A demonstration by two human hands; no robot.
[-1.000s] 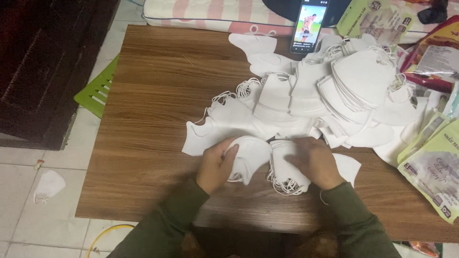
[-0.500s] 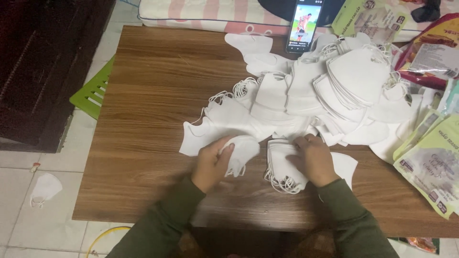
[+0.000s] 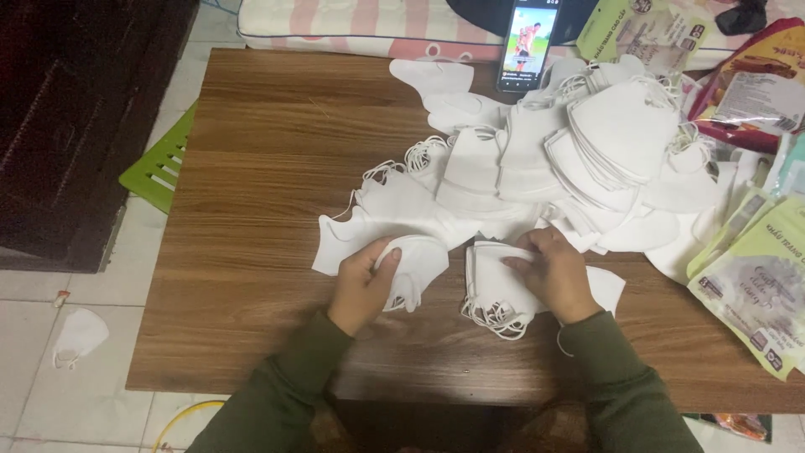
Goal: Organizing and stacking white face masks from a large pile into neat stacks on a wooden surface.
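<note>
While the left hand pinches one mask, the right hand presses one stack.

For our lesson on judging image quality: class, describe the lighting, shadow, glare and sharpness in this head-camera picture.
Head view: soft, dim, even light; the white mask pile is bright but keeps its edges; the dark cabinet at the left loses detail in shadow; the phone screen glows without glare; the left hand and right hand look slightly soft, and the table grain stays readable.

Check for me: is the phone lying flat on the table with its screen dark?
No, the phone stands propped at the table's far edge with its screen lit.
</note>
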